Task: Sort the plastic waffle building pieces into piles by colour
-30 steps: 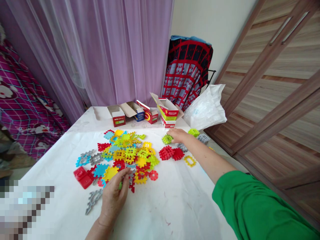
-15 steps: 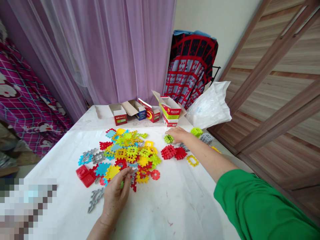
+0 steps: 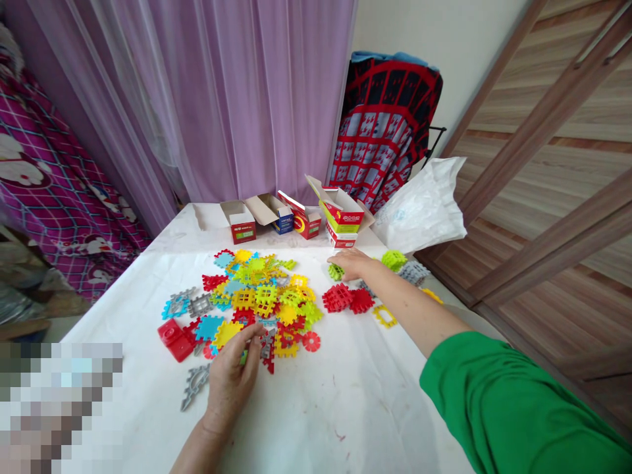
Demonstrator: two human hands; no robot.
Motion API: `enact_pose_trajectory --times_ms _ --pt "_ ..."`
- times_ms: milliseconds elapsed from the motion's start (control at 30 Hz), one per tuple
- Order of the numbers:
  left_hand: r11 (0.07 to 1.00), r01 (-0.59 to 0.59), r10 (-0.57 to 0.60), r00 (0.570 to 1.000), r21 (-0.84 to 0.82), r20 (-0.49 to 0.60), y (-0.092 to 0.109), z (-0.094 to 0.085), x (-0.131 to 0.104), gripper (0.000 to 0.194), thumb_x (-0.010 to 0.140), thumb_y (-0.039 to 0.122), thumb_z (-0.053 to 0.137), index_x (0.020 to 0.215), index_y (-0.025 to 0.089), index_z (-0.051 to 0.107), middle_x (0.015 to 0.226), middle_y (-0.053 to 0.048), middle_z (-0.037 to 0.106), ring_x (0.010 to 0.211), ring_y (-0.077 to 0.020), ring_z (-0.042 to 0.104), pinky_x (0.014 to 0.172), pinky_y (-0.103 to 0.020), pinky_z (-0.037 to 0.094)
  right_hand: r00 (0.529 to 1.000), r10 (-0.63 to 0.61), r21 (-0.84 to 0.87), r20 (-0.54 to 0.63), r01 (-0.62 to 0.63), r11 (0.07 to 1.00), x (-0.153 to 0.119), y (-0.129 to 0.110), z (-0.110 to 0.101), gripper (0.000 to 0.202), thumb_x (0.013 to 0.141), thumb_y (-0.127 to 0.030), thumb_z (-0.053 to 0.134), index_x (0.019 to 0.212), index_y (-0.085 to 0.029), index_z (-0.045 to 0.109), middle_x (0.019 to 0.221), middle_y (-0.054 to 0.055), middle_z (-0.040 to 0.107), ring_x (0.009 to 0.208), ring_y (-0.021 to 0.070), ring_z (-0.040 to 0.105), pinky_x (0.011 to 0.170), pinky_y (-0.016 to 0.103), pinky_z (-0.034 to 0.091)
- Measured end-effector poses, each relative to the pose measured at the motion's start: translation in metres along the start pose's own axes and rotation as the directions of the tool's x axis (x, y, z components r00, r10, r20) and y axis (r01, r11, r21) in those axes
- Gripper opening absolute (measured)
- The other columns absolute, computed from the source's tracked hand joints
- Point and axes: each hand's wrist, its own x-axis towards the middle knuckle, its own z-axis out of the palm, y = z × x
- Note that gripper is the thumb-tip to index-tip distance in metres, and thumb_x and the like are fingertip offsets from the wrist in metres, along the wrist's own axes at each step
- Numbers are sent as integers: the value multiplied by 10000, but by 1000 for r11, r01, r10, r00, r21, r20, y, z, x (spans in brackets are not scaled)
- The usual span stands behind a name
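Observation:
My left hand (image 3: pixel 234 368) is curled at the near edge of a mixed pile of plastic interlocking building pieces (image 3: pixel 244 299), in red, yellow, blue, green and grey. A bit of a green piece (image 3: pixel 243 357) shows between its thumb and fingers; the rest is hidden. Farther off to the right, my right hand (image 3: pixel 353 264) is closed over a green waffle-like building piece (image 3: pixel 336 272), its fingertips at the far side. Just below that hand lie grouped red pieces (image 3: pixel 338 298), with grey ones (image 3: pixel 366 288) partly covered by the forearm.
Open cardboard boxes (image 3: pixel 241 230) line the table's back edge, beside a white plastic bag (image 3: pixel 419 210). Green pieces (image 3: pixel 394 260), grey pieces (image 3: pixel 413 272) and a yellow frame (image 3: pixel 385 316) lie to the right. A red block (image 3: pixel 174 340) sits left of the pile.
The whole view has shifted slightly, moving the table things a little right and up. Both hands keep nearly the same places over the pieces.

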Motion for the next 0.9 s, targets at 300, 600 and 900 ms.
enact_pose_trajectory --times_ms 300,600,900 --pt "977 209 -211 946 -35 -244 -24 -15 12 311 893 396 497 1067 196 660 999 -72 754 893 -186 715 806 -308 569 978 -57 114 -202 81 990 -16 -33 -28 416 832 -189 577 1241 -242 635 1299 64 623 1204 236 535 1009 361 387" --pt "961 275 -274 934 -28 -230 -26 -14 16 303 869 389 485 1034 214 671 995 -60 760 820 -190 719 745 -317 575 940 -191 67 -283 218 974 -28 -127 -39 273 875 -395 567 1011 -233 740 1044 75 704 1039 234 592 878 342 424" --pt "972 231 -233 954 -36 -187 -26 -11 15 282 859 355 483 1017 232 682 953 -43 759 771 -176 703 690 -280 549 924 -76 80 -376 114 990 -32 -156 -23 173 864 -229 575 935 -216 733 957 70 691 944 223 598 790 329 428"
